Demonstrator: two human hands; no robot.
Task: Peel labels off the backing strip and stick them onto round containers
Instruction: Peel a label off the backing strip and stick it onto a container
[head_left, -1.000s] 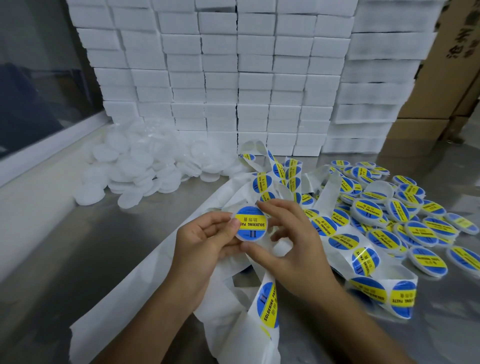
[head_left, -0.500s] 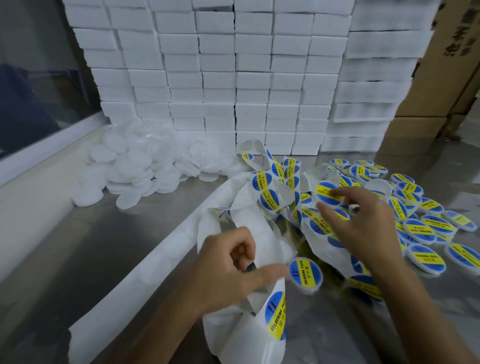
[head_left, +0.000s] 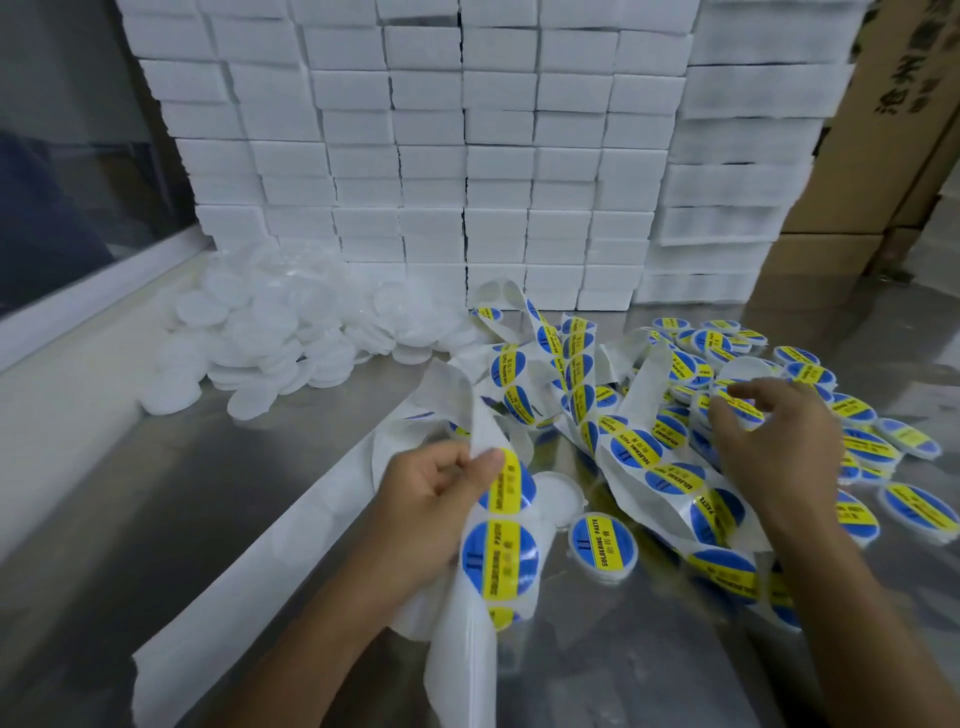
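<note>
**Left hand grips the label strip, right hand spread over the labelled tubs**

The left hand (head_left: 431, 499) holds the white backing strip (head_left: 467, 649) up off the steel table (head_left: 156, 493), thumb and fingers pinched on it just above a blue-and-yellow label (head_left: 500, 558). The right hand (head_left: 779, 447) hovers over the heap of labelled tubs (head_left: 883, 457) on the right — fingers apart and loosely bent, holding nothing. One labelled tub (head_left: 605, 543) lies between the hands, touching an unlabelled white tub (head_left: 558, 496). More blank tubs (head_left: 270, 338) are piled at the back left, in front of stacked white boxes (head_left: 467, 156).
</note>
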